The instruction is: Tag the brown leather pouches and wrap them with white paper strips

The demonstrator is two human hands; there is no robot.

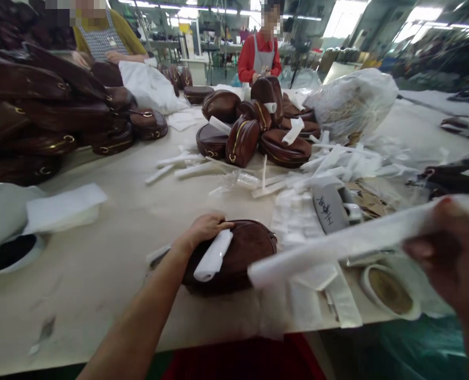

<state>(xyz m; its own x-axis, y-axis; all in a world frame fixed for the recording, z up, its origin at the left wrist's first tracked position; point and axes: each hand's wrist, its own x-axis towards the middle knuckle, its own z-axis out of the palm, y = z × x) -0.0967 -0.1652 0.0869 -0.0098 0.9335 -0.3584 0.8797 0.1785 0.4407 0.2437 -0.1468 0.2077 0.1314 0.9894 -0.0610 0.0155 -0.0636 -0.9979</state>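
A dark brown leather bag lies on the table in front of me. My left hand is closed on its upper edge at the left, fingertips partly hidden. A short roll of white wrapping paper lies across the bag's face, just below that hand. At the right, my right hand is blurred but closed around a long white strip of wrapping material, rolled or folded lengthwise. The strip's far end hangs beside the bag's right side, above the table.
More brown bags are piled mid-table, and a larger stack stands left. White strips, a tape dispenser and a round bowl lie right. Folded white sheets are left. Two people in aprons stand across the table.
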